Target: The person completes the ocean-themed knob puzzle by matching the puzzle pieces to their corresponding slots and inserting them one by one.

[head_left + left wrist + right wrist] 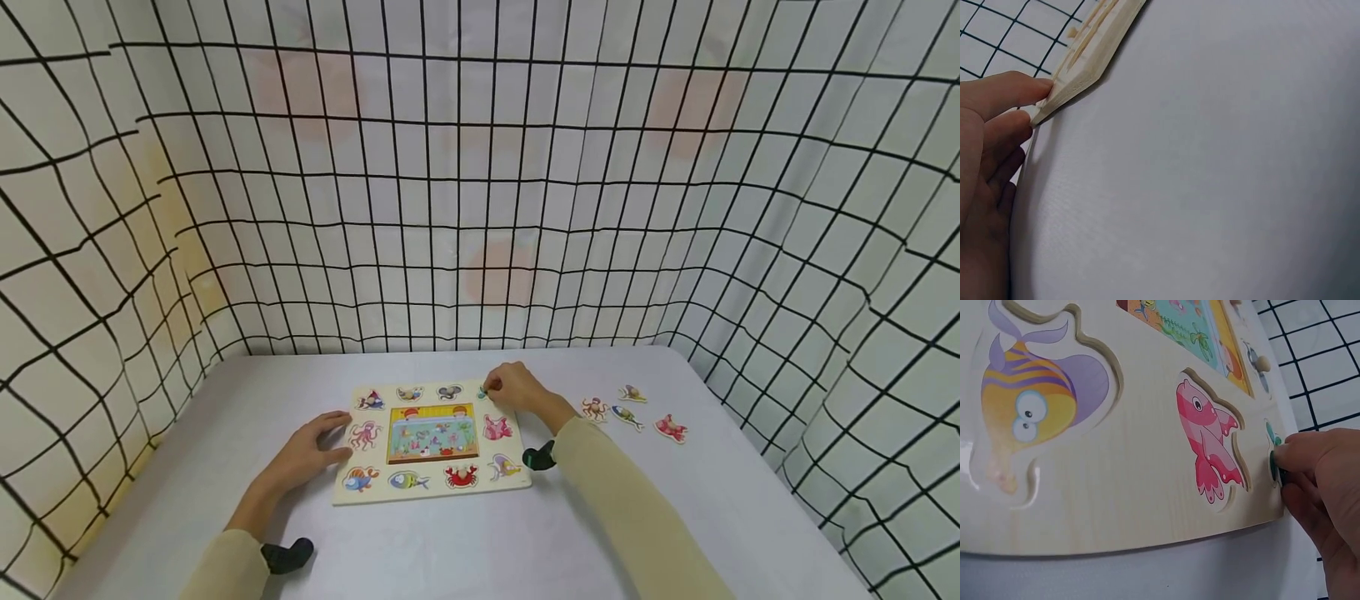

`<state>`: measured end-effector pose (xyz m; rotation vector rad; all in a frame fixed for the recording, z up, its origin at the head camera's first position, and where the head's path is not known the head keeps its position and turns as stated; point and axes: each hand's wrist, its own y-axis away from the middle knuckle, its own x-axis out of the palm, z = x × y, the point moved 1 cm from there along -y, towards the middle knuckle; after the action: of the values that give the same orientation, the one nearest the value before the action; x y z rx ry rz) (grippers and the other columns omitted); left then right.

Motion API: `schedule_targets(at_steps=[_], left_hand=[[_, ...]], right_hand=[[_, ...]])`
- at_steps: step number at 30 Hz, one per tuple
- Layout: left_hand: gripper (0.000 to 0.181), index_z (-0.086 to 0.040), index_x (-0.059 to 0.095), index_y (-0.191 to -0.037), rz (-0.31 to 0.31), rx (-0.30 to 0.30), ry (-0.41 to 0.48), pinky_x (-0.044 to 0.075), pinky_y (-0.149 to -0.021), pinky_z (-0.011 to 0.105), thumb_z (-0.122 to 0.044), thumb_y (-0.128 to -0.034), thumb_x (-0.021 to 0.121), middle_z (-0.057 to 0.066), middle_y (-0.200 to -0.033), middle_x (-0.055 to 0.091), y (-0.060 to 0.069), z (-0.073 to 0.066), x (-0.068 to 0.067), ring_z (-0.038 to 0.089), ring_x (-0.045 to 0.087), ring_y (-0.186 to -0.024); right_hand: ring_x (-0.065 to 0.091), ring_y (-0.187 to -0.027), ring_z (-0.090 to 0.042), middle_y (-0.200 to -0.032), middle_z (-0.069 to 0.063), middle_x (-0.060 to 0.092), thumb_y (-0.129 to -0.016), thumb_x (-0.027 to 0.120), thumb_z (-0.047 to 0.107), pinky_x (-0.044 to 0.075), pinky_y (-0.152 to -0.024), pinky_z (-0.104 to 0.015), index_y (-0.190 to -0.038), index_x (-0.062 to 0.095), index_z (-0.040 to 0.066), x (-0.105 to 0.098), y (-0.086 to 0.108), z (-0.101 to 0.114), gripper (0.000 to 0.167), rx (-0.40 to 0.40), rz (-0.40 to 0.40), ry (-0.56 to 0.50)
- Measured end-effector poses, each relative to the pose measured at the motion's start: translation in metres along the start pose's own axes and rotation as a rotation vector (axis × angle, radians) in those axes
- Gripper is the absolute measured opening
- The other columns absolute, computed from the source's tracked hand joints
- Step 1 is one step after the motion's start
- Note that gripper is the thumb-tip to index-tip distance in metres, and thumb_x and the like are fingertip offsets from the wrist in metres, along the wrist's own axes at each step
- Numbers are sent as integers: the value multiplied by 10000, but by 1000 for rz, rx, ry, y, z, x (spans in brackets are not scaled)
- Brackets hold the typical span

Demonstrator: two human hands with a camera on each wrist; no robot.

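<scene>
A flat, pale wooden puzzle board with sea animals on it is set on a white table. A small green puzzle piece is pinched by the thumb and finger of the right hand at the board's far right corner; whether it is all the way in cannot be told. The board's left edge is touched by the left hand, with its fingers loose and spread. In the right wrist view, a pink fish hollow and a yellow and purple fish hollow are seen. To the right of the board, an orange-brown octopus piece, a thin blue and green fish piece, a small yellowish piece and a pinkish-red piece are laid on the table.
</scene>
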<state>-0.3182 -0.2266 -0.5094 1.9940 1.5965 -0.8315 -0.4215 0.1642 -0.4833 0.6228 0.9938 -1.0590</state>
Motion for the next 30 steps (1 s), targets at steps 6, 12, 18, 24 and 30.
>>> schedule_targets(at_steps=[6,12,18,24,30], left_hand=[[687,15,520,-1485,-11,1,-3,186,-1180,687,-241,-898,771,233,-1592,389,0,3,0,492,232,-1498],[691,6,522,-1488,-3,-23,-3,183,-1180,689,-249,-897,775,228,-1597,384,2,5,1,490,225,-1501],[691,2,523,-1487,-7,-28,-17,188,-1179,687,-251,-895,775,224,-1596,386,4,5,1,486,233,-1499],[680,2,528,-1484,-11,-8,-6,184,-1182,685,-242,-898,772,223,-1596,389,0,5,3,483,235,-1500],[680,2,527,-1486,-22,-20,-14,189,-1182,683,-235,-898,774,220,-1595,393,0,5,3,481,239,-1500]], right_hand=[[618,-920,-155,-1014,-4,711,-964,735,118,566,-860,-326,-1090,784,80,-2,0,2,141,-5,20,-8],[660,-980,-158,-1044,8,718,-958,760,157,573,-865,-316,-1103,778,96,-7,5,2,158,-4,33,-33],[685,-974,-189,-1050,-23,729,-941,765,95,589,-842,-320,-1097,777,68,-17,13,-1,159,-52,8,-53],[676,-974,-174,-1039,-20,722,-942,764,93,583,-859,-316,-1121,770,63,-27,23,-9,182,-24,-13,-45],[671,-971,-182,-1033,-20,717,-946,747,83,581,-858,-343,-1137,765,61,-37,35,-16,193,-18,-26,-58]])
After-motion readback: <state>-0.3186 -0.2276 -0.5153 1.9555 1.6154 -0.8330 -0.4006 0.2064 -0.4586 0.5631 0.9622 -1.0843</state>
